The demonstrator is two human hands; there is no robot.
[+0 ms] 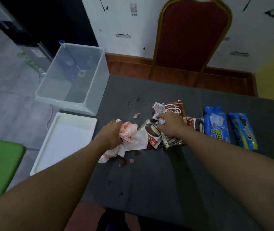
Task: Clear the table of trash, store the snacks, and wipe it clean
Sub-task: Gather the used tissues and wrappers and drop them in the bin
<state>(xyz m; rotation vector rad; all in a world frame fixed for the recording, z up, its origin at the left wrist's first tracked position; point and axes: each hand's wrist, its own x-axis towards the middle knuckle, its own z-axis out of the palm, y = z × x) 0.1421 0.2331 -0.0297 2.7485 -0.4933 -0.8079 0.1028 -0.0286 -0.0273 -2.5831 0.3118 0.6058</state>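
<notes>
We are clenching our left hand (112, 135) round a crumpled, pink-stained tissue (133, 137), fingers curled tight into the wad, which is lying just left of the opened choco-pie wrapper (153, 134) and touching its edge. Our right hand (169, 124) is reaching in just right of that wrapper, fingertips pressed together on a small torn wrapper scrap (160, 121). A Koko Krunch sachet (174, 108) is lying just beyond the wrapper, partly under our right hand. Further right of the wrapper, a sealed choco-pie pack (197, 124) is lying beside a blue biscuit pack (216, 129), and a second blue biscuit pack (243, 130) is sitting past that one. Dark crumbs (123, 161) are scattered on the near side of the wrapper, and small dark smears (133, 99) are showing beyond it. All of this is resting on the grey table (149, 189). Well left of the wrapper, off the table's edge, a clear plastic bin (89, 104) is standing open, with its white lid (63, 144) lying nearer to us. A red chair (191, 34) is standing far beyond the wrapper, at the table's far side.
</notes>
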